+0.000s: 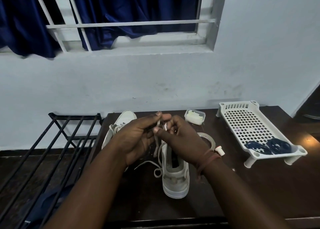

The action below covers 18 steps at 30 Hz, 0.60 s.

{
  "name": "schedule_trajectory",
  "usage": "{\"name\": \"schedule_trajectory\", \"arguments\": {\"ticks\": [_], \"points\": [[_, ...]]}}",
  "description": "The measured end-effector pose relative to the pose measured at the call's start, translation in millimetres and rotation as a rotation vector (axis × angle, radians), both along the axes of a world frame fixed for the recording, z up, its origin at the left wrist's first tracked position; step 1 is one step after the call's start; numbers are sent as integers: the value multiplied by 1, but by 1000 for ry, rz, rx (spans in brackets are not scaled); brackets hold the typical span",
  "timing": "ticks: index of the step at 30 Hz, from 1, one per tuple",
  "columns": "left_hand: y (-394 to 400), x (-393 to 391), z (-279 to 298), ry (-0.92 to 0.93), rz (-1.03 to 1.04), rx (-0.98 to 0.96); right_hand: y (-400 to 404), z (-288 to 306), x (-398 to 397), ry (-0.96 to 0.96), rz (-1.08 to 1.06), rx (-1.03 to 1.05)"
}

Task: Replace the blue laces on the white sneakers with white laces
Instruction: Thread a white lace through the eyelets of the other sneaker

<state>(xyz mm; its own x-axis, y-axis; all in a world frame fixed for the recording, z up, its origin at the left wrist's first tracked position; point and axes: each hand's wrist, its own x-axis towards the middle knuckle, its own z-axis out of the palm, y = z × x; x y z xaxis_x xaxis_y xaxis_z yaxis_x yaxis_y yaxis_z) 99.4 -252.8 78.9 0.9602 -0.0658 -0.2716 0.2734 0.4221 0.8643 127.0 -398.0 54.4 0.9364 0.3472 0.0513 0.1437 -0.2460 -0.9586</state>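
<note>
The blue laces [267,146] have already been taken off: 2 dark bundles are seen lying in the white perforated tray [249,123] at the right edge of the table [259,185]. 2 white sneakers are counted. The far sneaker [121,123], near the table's back-left corner, appears to be laced in white already, though much of it is hidden by the hands. The near sneaker [174,173] stands at the middle of the table, heel toward the front edge, with a white lace [156,147] trailing loose from its eyelets and looping onto the table beside it.

The upper end of that lace is pinched by the left hand [138,138] between thumb and fingers, and it is also held by the curled fingers of the right hand [181,138], just above the near sneaker. Threading or tying of this 2nd shoe is judged to be what remains.

Also counted: 1 tape roll [208,138] and 1 small lidded container [194,117] near the back edge.
</note>
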Motion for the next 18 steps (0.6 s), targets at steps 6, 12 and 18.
{"name": "schedule_trajectory", "arguments": {"ticks": [6,12,18], "points": [[4,6,-4,19,89,-114,-3,3,-2,-63,194,-33],[18,15,-27,265,494,-289,-34,17,22,197,-162,219],[16,24,-38,318,589,-335,-46,-11,35,281,-266,-60]]}}
